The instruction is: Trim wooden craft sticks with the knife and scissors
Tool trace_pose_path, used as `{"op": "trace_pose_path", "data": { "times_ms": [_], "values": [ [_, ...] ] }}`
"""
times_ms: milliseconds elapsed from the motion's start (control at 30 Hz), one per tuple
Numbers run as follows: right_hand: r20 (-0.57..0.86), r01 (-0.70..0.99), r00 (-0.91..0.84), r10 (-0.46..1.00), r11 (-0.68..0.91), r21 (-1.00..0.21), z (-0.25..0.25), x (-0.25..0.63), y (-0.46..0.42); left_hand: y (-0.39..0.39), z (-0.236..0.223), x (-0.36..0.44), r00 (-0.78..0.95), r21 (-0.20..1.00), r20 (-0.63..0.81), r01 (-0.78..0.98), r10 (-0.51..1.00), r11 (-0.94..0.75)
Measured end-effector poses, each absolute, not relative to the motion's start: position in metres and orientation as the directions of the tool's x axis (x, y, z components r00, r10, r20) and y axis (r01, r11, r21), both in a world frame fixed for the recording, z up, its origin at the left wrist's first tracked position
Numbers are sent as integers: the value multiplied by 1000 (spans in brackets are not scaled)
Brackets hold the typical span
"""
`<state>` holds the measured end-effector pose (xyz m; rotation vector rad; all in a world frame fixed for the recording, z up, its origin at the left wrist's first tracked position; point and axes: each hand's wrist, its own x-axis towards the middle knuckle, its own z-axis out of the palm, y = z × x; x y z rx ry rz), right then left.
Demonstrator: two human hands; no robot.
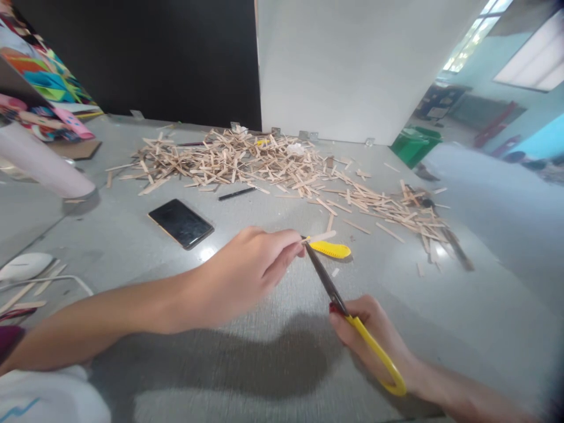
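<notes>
Between the pinched thumb and fingers of my left hand (pixel 247 270) is a pale wooden craft stick (pixel 324 236), its free end pointing right. My right hand (pixel 374 335) grips the yellow handles of a pair of scissors (pixel 328 282). The dark blades reach up and left to the stick, close to my left fingertips; whether they are fully closed on it I cannot tell. Just behind the blade tips, a yellow box cutter (pixel 332 249) lies on the grey table. A small pale offcut (pixel 335 272) rests beside the blades.
A large heap of craft sticks (pixel 238 158) spreads along the back, trailing right. A black phone (pixel 181 223) and a black pen (pixel 237 194) lie before it. At left are a pale roll (pixel 48 161) and a white mouse-like object (pixel 25 266). Black and white panels stand behind.
</notes>
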<state>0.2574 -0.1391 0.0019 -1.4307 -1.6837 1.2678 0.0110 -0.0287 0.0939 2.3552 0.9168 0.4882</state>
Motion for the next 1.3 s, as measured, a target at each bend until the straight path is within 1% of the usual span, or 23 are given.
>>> {"op": "trace_pose_path", "data": {
  "times_ms": [100,200,267,333,467,600,667,767,833,967,1100,1200,1300],
  "values": [
    [-253,355,-266,930,-149,-923,6,256,-141,-24,92,8,721,526,101,546,685,-652],
    [-377,327,-264,888,-285,-901,7,257,-142,-20,89,4,739,456,70,574,670,-681],
    [-432,291,-258,864,-357,-887,6,258,-142,-18,89,4,737,440,55,588,674,-678],
    [-454,247,-257,853,-396,-885,5,259,-142,-15,90,5,723,459,54,594,688,-660],
    [-421,188,-260,869,-382,-905,3,260,-139,-12,93,7,701,574,91,544,707,-613],
    [-256,98,-301,919,-237,-967,-1,260,-136,-12,97,8,667,654,113,508,737,-560],
    [-211,65,-321,923,-201,-977,-4,260,-136,-13,98,8,653,670,123,501,748,-548],
    [-241,57,-332,912,-235,-970,-7,261,-136,-13,100,10,650,680,151,478,745,-556],
    [-247,60,-333,910,-241,-969,-7,261,-137,-11,99,11,647,695,143,473,749,-542],
    [-225,85,-329,917,-209,-974,-9,262,-137,-9,95,12,657,792,38,439,753,-423],
    [-236,115,-294,926,-211,-971,-15,262,-140,-12,89,13,731,876,-40,353,681,-328],
    [-251,115,-288,924,-227,-967,-19,264,-145,-17,86,15,748,879,-57,353,662,-322],
    [-257,97,-322,911,-238,-966,-19,267,-149,-21,84,15,747,851,-34,370,664,-373]
  ]
}}
